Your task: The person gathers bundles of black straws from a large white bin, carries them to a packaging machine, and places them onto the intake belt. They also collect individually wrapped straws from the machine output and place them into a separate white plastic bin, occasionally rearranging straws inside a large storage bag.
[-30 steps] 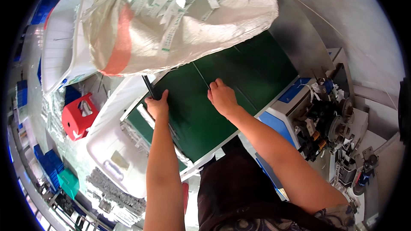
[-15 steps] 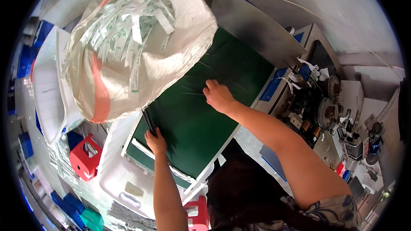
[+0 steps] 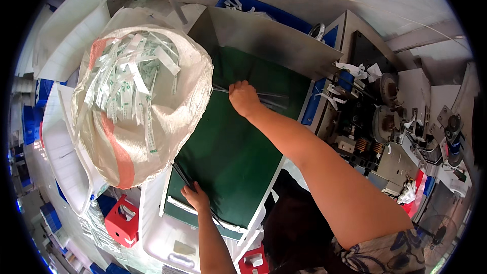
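Observation:
A green surface (image 3: 228, 157) lies before me, like a belt with a light frame. Toward its far side, my right hand (image 3: 243, 98) is closed around thin, clear, straight strips (image 3: 274, 100); their ends stick out on both sides of my fingers. My left hand (image 3: 196, 196) rests at the near left end, its fingers curled over a long thin dark bar (image 3: 181, 173) that slants along that end. A large woven cream sack (image 3: 177, 116) with orange stripes, full of white and green printed strips (image 3: 133, 83), hangs over the left edge.
A metal guard (image 3: 274, 33) walls the far side. To the right stands a machine with round reels (image 3: 384, 124) and loose white scraps. White plastic tubs (image 3: 66, 152) and a red stool (image 3: 123, 221) are at left; another white tub (image 3: 152, 233) sits under the near end.
The view has shifted, showing more of the far side and a blue bin behind the guard. My right hand lies closer to the sack, with strips showing on both sides. My left hand stays on the dark bar.

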Tool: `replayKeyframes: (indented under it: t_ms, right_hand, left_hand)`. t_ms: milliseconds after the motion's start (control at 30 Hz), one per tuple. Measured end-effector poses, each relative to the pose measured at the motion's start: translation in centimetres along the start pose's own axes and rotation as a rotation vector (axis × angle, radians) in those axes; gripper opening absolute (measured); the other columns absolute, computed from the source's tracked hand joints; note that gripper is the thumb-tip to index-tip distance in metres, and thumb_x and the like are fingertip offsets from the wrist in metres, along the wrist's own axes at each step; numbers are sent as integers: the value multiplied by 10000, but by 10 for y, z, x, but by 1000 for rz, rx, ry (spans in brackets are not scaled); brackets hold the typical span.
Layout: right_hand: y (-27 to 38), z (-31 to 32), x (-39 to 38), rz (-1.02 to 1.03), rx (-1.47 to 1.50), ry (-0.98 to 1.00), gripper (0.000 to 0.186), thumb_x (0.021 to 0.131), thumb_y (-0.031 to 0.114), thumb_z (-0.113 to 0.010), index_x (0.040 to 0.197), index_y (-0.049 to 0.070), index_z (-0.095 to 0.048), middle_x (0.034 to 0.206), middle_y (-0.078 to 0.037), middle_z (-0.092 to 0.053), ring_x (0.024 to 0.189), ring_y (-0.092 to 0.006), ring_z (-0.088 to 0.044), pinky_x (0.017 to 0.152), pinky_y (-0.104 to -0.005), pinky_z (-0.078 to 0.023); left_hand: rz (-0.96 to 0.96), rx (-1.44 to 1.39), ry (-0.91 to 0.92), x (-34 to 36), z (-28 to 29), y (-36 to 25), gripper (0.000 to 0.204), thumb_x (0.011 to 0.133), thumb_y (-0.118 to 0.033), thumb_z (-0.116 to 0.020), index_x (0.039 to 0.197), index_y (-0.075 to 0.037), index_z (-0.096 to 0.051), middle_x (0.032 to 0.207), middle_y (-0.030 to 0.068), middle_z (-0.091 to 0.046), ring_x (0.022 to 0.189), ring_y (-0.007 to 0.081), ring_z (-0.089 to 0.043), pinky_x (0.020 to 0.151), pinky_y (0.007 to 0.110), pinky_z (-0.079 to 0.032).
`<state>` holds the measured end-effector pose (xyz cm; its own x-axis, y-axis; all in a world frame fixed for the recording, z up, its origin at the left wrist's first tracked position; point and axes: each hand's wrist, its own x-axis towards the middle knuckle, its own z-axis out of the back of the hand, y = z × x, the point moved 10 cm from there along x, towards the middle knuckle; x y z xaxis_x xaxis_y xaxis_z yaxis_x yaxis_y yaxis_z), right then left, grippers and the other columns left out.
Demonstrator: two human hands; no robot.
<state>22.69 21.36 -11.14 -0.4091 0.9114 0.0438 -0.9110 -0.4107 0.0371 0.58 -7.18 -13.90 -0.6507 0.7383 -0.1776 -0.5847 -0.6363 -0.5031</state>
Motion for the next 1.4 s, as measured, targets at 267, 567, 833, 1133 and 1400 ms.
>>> replayKeyframes:
  t_ms: [267, 567, 833, 1133, 1400]
  right_hand:
    - [5, 41, -10, 98, -75, -141, 162, 688, 94, -471, 807, -3, -522, 786, -127, -538, 726, -240, -510, 550, -295, -456]
    - [-3, 46, -30, -93, 364, 228, 192, 755, 122, -464, 907, 7, -442, 833, -160, -543, 703, -315, -575, 595, -398, -463]
    - [-96, -4, -23, -809, 523, 155, 319, 732, 243, -569, 888, -8, -451, 779, -202, -575, 764, -339, -566, 668, -415, -458]
    - [-51, 15, -10, -453, 438, 46, 283, 666, 179, -600, 865, 24, -472, 780, -170, -565, 736, -309, -569, 618, -393, -471]
    - [-53, 6, 48, -556, 408, -96, 263, 685, 206, -577, 817, 23, -441, 703, -165, -571, 686, -321, -573, 552, -402, -469]
  left_hand:
    - [-33, 76, 10, 2, -1, 4, 301, 791, -197, -500, 890, 75, -418, 899, 222, -412, 795, 400, -452, 662, 427, -389]
    - [8, 90, -8, -2, -2, 0, 315, 802, -221, -486, 878, 73, -404, 924, 233, -401, 797, 409, -454, 656, 440, -393]
    - [13, 86, -9, -1, 0, -9, 306, 806, -223, -478, 870, 65, -396, 921, 227, -393, 780, 413, -460, 635, 462, -397]
    - [69, 125, -26, -5, 0, -2, 283, 807, -211, -473, 850, 53, -380, 923, 225, -383, 753, 418, -467, 590, 466, -404]
    - [-55, 166, -36, -6, -4, -20, 259, 807, -194, -469, 825, 44, -369, 873, 212, -374, 725, 411, -462, 559, 471, -390]
